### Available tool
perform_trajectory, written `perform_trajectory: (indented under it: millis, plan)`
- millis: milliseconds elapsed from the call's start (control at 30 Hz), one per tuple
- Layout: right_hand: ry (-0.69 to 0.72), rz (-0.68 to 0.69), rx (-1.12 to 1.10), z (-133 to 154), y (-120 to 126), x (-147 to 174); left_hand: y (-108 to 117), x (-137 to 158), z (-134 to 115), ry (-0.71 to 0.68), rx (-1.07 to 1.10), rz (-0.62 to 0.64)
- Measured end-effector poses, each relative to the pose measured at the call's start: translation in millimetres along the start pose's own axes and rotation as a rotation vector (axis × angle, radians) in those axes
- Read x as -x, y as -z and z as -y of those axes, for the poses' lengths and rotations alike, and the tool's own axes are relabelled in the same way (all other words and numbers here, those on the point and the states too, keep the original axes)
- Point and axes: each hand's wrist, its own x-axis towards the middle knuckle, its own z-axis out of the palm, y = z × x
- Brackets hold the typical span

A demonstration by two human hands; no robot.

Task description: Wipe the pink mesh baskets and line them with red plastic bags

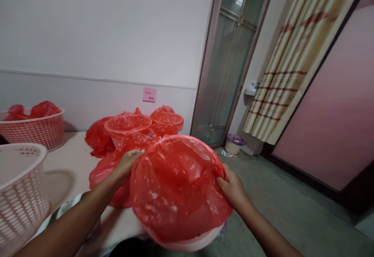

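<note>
A round basket (201,241) is in front of me, its mouth covered by a red plastic bag (181,187). The bag sags inward in the middle, and a strip of pale rim shows along the near edge. My left hand (128,164) is closed at the far left side of the basket, on the bag's edge; its fingertips are partly hidden behind the plastic. On the right side, my right hand (231,185) pinches the bag against the rim, with the thumb on top. More loose red plastic bulges out under my left hand.
Baskets lined with red bags (128,124) stand on the table (76,148) by the wall. A pink-white basket (32,132) and a bare pale basket (23,194) are at left. A pink note (149,94) sticks to the wall. A small bin (233,145) stands on the floor.
</note>
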Motion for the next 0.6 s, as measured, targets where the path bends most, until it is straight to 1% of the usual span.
perform_trajectory:
  millis: [100, 200, 333, 467, 533, 600]
  plan:
    - [-0.034, -0.028, -0.042, -12, -4, -11, 8, -4, 7, -0.002, 0.018, -0.055]
    - [-0.057, -0.053, -0.095, -20, -8, -20, 11, -1, 1, 0.035, 0.046, -0.049]
    - [-0.092, -0.069, -0.162, -29, -13, -28, 6, 12, -20, 0.151, 0.125, 0.073]
    - [-0.104, -0.065, -0.147, -35, -17, -34, -5, 24, -39, 0.303, 0.221, 0.222]
    - [-0.112, -0.055, -0.12, -34, -18, -36, -12, 28, -45, 0.364, 0.282, 0.268]
    - [-0.125, -0.051, -0.1, -32, -18, -37, -18, 30, -50, 0.391, 0.343, 0.288]
